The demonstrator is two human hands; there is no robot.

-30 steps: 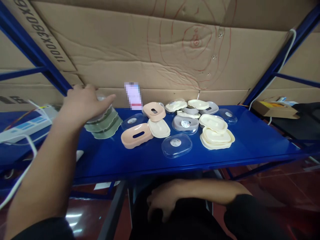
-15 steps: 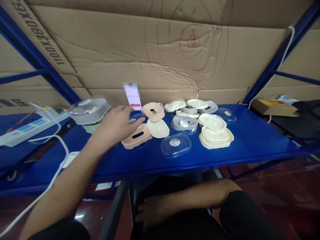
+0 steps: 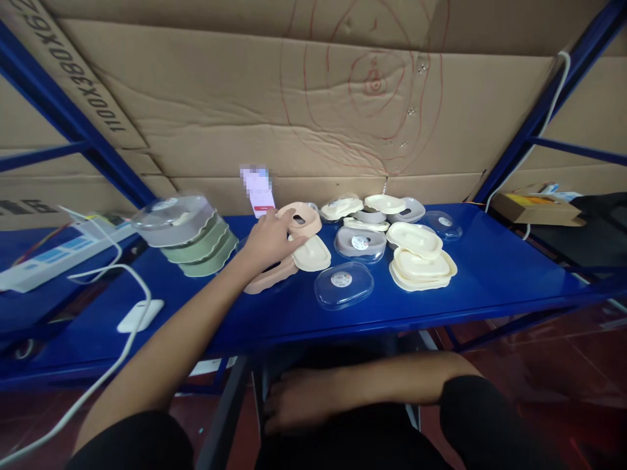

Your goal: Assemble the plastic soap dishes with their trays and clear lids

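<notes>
Right at the left hand [image 3: 271, 241] lies the farther peach dish [image 3: 309, 223].

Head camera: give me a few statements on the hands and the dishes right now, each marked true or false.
1. The left hand is at the upper peach dish. True.
2. The right hand rests on the blue table. False: the right hand is low over the lap, off the table.
3. A green dish tops the stack at the table's left. False: a clear-covered grey dish sits above the green dishes.
4. A clear lid with a round sticker lies near the table's front edge. True.
5. The phone stands near the cardboard. True.
</notes>
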